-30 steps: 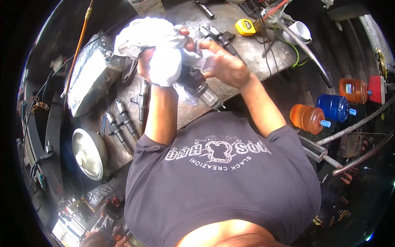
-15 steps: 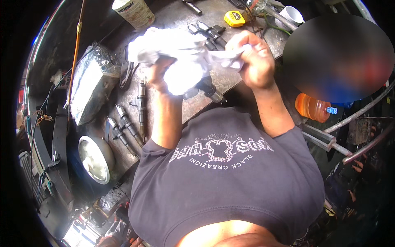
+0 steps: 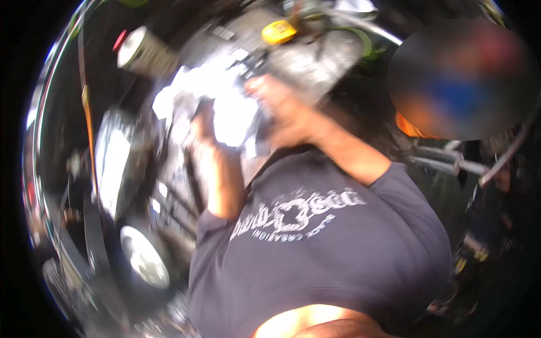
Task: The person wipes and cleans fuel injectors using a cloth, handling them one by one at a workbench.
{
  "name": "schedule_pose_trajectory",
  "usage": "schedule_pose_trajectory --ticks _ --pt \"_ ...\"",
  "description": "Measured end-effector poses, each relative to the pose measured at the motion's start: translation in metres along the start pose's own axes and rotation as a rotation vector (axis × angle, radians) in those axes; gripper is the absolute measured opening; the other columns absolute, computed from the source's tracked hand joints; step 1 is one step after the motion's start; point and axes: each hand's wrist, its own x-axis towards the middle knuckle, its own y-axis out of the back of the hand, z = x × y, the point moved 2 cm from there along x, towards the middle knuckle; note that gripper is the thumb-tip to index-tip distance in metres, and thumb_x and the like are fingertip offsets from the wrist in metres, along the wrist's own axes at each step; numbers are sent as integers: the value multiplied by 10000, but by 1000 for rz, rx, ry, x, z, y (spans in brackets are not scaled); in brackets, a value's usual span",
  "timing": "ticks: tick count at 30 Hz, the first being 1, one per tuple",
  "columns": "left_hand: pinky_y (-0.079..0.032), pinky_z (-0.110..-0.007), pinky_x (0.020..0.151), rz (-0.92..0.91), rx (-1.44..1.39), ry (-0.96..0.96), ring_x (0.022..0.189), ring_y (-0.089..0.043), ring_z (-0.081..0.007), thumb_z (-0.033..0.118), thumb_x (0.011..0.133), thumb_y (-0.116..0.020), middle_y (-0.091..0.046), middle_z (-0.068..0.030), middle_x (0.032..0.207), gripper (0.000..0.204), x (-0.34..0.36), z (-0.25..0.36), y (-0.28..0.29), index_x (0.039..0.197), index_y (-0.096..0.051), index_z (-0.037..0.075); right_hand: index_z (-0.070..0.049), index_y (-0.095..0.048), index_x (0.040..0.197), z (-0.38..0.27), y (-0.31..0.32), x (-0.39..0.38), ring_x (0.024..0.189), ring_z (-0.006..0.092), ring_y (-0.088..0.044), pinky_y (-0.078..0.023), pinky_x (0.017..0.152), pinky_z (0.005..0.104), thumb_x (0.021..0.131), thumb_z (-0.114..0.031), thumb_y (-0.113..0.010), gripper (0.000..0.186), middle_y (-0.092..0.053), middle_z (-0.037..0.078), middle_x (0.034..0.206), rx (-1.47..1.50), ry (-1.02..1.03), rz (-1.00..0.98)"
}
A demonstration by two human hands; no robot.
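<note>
Motion blurs the scene. My left hand point(image 3: 202, 127) is closed on a bunched white cloth point(image 3: 228, 118), which glares brightly over the metal bench point(image 3: 332, 59). At the cloth's right side is my right hand point(image 3: 282, 110), its fingertips reaching the upper edge, too smeared to show their grip. A dark metal part point(image 3: 260, 127), partly hidden, sits between the cloth and my right hand. More dark injectors point(image 3: 253, 62) lie just beyond the cloth, and further blurred ones point(image 3: 174, 208) are at lower left.
A yellow tape measure point(image 3: 279, 32) and a white cup point(image 3: 355, 7) sit toward the back, with a cylindrical container point(image 3: 147, 50) at upper left. A silver wrapped bundle point(image 3: 112, 158) and a pale bowl point(image 3: 145, 256) are at left. Metal bars point(image 3: 437, 160) cross at right.
My right hand has moved leftward and lower, back against the cloth, after pulling at its corner. The whole view has shifted and blurred, with the bench tilting in the picture.
</note>
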Motion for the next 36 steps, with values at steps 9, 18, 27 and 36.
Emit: schedule_pose_trajectory --ticks 9,18,27,36 --pt "-495 -366 754 -150 292 163 835 -590 -251 163 810 -457 -577 -163 958 346 -6 -5 -15 1088 -490 -40 -92 -593 983 35 -34 -19 841 174 -603 -479 757 321 458 -341 -819 623 -643 76 911 258 -39 -18" --pt "-494 -363 744 -352 224 166 824 -589 -247 161 809 -463 -577 -158 952 341 14 -21 -41 1084 -492 -38 -80 -584 964 87 -36 -59 824 148 -557 -430 780 347 609 -185 -737 400 -620 42 893 586 -97 -25" --pt "-494 -359 735 -251 175 154 813 -588 -244 159 808 -469 -577 -154 946 335 15 -34 -62 1080 -494 -35 -164 -583 855 40 8 -48 740 193 -578 -354 744 451 648 -334 -640 274 -614 28 813 -432 -99 80" --pt "-493 -355 726 -164 154 191 801 -587 -240 157 807 -475 -578 -149 940 329 -2 -36 -46 1076 -496 -33 -95 -553 996 75 -31 -69 897 218 -549 -366 850 386 622 -329 -714 470 -592 46 893 997 -300 -40"
